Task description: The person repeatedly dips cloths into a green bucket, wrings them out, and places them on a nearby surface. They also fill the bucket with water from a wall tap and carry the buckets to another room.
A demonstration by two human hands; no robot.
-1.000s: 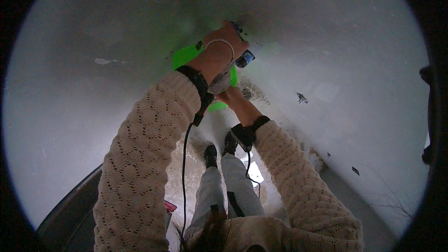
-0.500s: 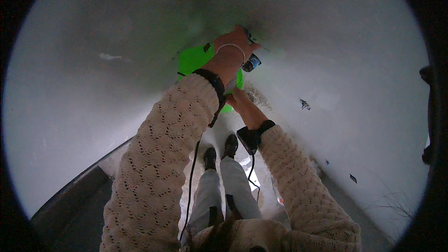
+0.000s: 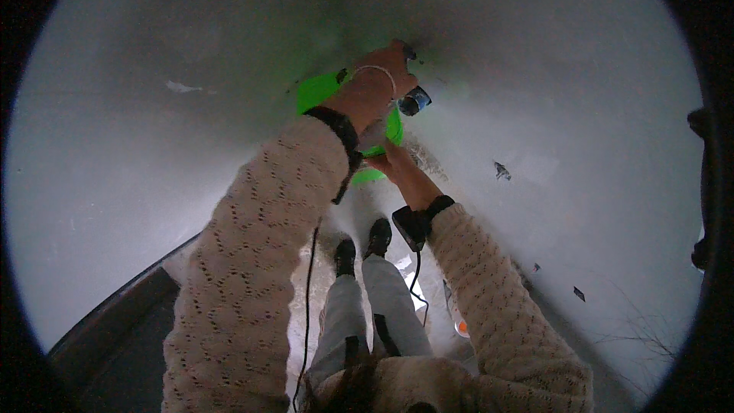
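My left arm reaches across the middle, over a bright green plastic container (image 3: 315, 92) that looks like a bin or dustpan. My left hand (image 3: 382, 67) sits past its far right edge, fingers curled around a small dark thing (image 3: 410, 53) that I cannot make out. Just below the thumb, beside the green rim, is a crumpled black and blue piece (image 3: 414, 101). Closer to me, my right hand (image 3: 396, 164) grips the near right edge of the green container; its fingertips are partly hidden. My left forearm covers much of the container.
Dark scraps (image 3: 501, 171) and another dark flake (image 3: 579, 293) lie on the pale surface to the right. Thin twigs (image 3: 650, 340) show at lower right. My shoes (image 3: 378, 237) stand below the hands. A black cable (image 3: 310, 298) hangs from each wrist.
My left forearm has shifted slightly left and toward me. The left thumb has drawn in closer to the fingers. My right hand keeps its grip on the green edge.
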